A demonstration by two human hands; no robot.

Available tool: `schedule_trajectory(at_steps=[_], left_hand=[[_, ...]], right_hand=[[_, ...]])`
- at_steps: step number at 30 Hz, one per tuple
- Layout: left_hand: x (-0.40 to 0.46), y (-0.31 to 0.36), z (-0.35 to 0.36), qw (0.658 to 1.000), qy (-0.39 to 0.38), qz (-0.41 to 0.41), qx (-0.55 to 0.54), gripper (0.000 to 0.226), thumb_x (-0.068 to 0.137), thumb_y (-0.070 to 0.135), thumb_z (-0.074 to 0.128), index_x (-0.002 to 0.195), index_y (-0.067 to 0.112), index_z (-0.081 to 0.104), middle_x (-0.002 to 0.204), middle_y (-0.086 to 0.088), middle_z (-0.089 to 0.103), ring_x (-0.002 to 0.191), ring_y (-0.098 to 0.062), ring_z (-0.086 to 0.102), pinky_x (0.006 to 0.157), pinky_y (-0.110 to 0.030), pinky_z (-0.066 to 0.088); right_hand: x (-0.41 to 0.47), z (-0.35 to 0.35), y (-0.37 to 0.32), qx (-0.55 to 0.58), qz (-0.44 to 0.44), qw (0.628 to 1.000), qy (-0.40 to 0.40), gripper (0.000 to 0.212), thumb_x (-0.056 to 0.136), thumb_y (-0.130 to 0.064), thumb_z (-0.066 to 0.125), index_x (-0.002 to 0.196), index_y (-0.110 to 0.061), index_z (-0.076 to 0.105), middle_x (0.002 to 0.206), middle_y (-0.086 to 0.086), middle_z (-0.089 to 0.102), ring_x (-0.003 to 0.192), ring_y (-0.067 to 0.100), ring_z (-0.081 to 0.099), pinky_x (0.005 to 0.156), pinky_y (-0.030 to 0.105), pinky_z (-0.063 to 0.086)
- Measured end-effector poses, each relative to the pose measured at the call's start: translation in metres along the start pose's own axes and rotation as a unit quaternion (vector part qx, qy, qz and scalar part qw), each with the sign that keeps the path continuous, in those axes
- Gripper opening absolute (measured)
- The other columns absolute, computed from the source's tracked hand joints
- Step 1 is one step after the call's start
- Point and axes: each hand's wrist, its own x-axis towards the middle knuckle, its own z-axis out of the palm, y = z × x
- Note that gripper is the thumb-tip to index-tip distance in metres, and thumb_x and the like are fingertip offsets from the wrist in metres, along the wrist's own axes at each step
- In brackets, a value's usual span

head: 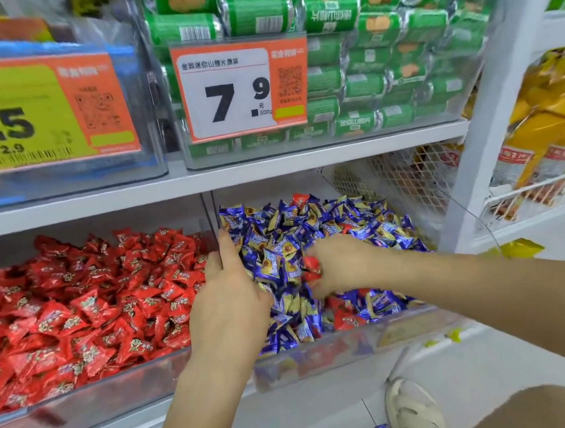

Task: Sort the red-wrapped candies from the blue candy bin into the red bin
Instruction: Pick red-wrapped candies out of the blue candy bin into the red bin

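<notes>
- Right hand: sunk in the blue candy bin, fingers pinching red-wrapped candies.
- Left hand: fingers extended flat against the blue heap beside the divider, holding nothing.
- Blue bin: several red strays remain, one at the back.
- Red bin: already heaped full; sorting appears partway done.

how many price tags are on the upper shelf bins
2. A yellow-and-orange price tag reading 2.5 hangs on the left bin; a white-and-orange tag reading 7.9 hangs on the bin of green packs. None seems hidden.
</notes>
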Motion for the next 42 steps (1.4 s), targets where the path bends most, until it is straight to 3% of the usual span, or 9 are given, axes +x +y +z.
schedule_trajectory(at_steps=[3, 6, 11, 14, 18, 22, 28, 35, 42], left_hand=[[0.001, -0.002, 0.001, 1.0, 0.003, 0.011, 0.001, 0.076, 0.089, 0.009, 0.046, 0.151, 0.014, 0.002, 0.14, -0.014, 0.037, 0.099, -0.036, 0.058, 0.069, -0.035, 0.039], [0.0, -0.003, 0.001, 1.0, -0.009, 0.018, -0.003, 0.072, 0.092, 0.01, 0.044, 0.151, 0.013, 0.003, 0.141, -0.015, 0.036, 0.102, -0.036, 0.058, 0.074, -0.037, 0.042], [0.003, -0.008, 0.008, 0.991, 0.075, 0.083, 0.066, 0.066, 0.083, 0.01, 0.055, 0.143, -0.001, 0.031, 0.139, -0.026, 0.039, 0.128, -0.041, 0.038, 0.108, -0.048, 0.033], [0.006, 0.002, 0.012, 0.979, 0.128, 0.142, 0.071, 0.051, 0.08, 0.012, 0.05, 0.129, 0.0, 0.052, 0.128, -0.019, 0.054, 0.123, -0.04, 0.045, 0.105, -0.052, 0.037], [0.012, 0.033, 0.028, 0.974, 0.087, 0.198, 0.064, 0.044, 0.073, 0.01, 0.045, 0.112, 0.005, 0.065, 0.109, -0.012, 0.068, 0.111, -0.036, 0.057, 0.098, -0.047, 0.045], [0.031, 0.056, 0.046, 0.983, -0.018, 0.163, 0.086, 0.045, 0.09, 0.006, 0.041, 0.135, 0.011, 0.047, 0.132, -0.008, 0.053, 0.119, -0.027, 0.048, 0.1, -0.036, 0.04], [0.069, 0.07, 0.068, 0.975, -0.154, 0.114, 0.115, 0.059, 0.095, 0.008, 0.04, 0.149, 0.023, 0.021, 0.143, -0.013, 0.039, 0.13, -0.029, 0.037, 0.106, -0.04, 0.037], [0.085, 0.072, 0.053, 0.987, -0.126, 0.071, 0.077, 0.044, 0.089, 0.004, 0.048, 0.131, 0.017, 0.044, 0.109, -0.01, 0.056, 0.083, -0.025, 0.054, 0.066, -0.028, 0.039], [0.088, 0.076, 0.067, 0.988, -0.099, 0.101, 0.064, 0.048, 0.093, 0.024, 0.047, 0.141, 0.029, 0.039, 0.14, -0.005, 0.034, 0.108, -0.028, 0.057, 0.088, -0.032, 0.045]], right_hand=[[0.004, -0.024, 0.032, 0.106, 0.004, 0.99, 0.098, 0.061, 0.082, -0.042, 0.07, 0.133, -0.016, 0.049, 0.123, 0.009, 0.062, 0.11, 0.027, 0.059, 0.084, 0.031, 0.047], [0.0, -0.038, 0.052, 0.166, 0.007, 0.984, 0.065, 0.077, 0.08, -0.05, 0.069, 0.144, -0.026, 0.035, 0.138, 0.003, 0.051, 0.114, 0.019, 0.055, 0.094, 0.029, 0.043], [-0.029, -0.04, 0.07, 0.134, 0.019, 0.985, 0.105, 0.046, 0.088, -0.047, 0.06, 0.13, -0.03, 0.051, 0.125, 0.0, 0.052, 0.109, 0.018, 0.053, 0.083, 0.03, 0.041], [-0.049, -0.029, 0.078, 0.236, 0.019, 0.962, 0.132, 0.035, 0.087, -0.042, 0.064, 0.118, -0.027, 0.061, 0.122, -0.008, 0.059, 0.112, 0.01, 0.055, 0.094, 0.03, 0.043], [-0.049, 0.002, 0.089, 0.269, 0.09, 0.938, 0.197, 0.021, 0.085, -0.034, 0.067, 0.105, -0.026, 0.066, 0.098, -0.008, 0.065, 0.099, 0.013, 0.06, 0.084, 0.033, 0.05], [-0.035, 0.027, 0.093, 0.214, 0.106, 0.947, 0.215, 0.024, 0.088, -0.032, 0.063, 0.112, -0.029, 0.064, 0.113, -0.002, 0.063, 0.098, 0.017, 0.059, 0.083, 0.031, 0.049], [-0.018, 0.03, 0.098, 0.088, 0.029, 0.985, 0.148, 0.068, 0.089, -0.038, 0.062, 0.147, -0.036, 0.026, 0.137, 0.0, 0.043, 0.12, 0.023, 0.05, 0.089, 0.034, 0.044], [-0.007, 0.024, 0.09, 0.054, 0.038, 0.987, 0.148, 0.063, 0.084, -0.005, 0.055, 0.141, -0.027, 0.038, 0.087, 0.003, 0.058, 0.093, 0.028, 0.061, 0.066, 0.033, 0.045], [-0.012, 0.021, 0.099, 0.096, 0.053, 0.985, 0.132, 0.037, 0.085, -0.011, 0.058, 0.12, -0.025, 0.055, 0.107, 0.001, 0.062, 0.098, 0.024, 0.058, 0.075, 0.033, 0.048]])
